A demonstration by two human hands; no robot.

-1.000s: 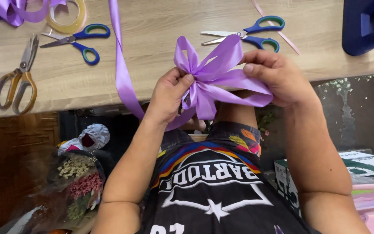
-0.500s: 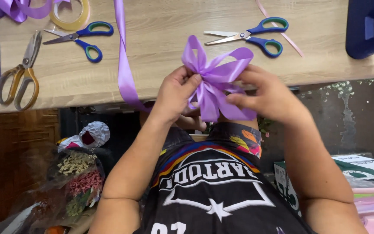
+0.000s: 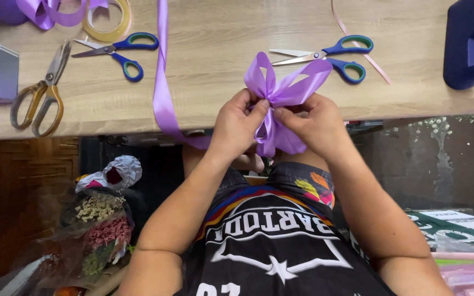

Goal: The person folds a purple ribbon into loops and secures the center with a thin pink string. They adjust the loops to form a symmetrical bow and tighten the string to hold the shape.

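Wooden table (image 3: 220,49) fills the top of the view, with the workpiece held at its near edge: a purple ribbon bow (image 3: 281,98), up in the air just over the edge and above the person's lap. Step in hand, as I read it: cinching the bow's centre while the loops hold shape. Left hand (image 3: 237,125) pinches the middle from its side, fingers closed tight on the gathered ribbon; right hand (image 3: 312,123) does the same from the other side, thumb and forefinger closed on the knot area. Next move looks to need a firm pinch at the waist so the loops don't slip, then a tie or wrap there. Bow: glossy satin, loops fanned upward, lower loops hanging below the hands. A ribbon tail (image 3: 163,82) runs from the bow across the table. Blue-handled scissors (image 3: 330,55) just beyond the bow; second blue pair (image 3: 119,52) and gold-handled scissors (image 3: 42,90) further left.
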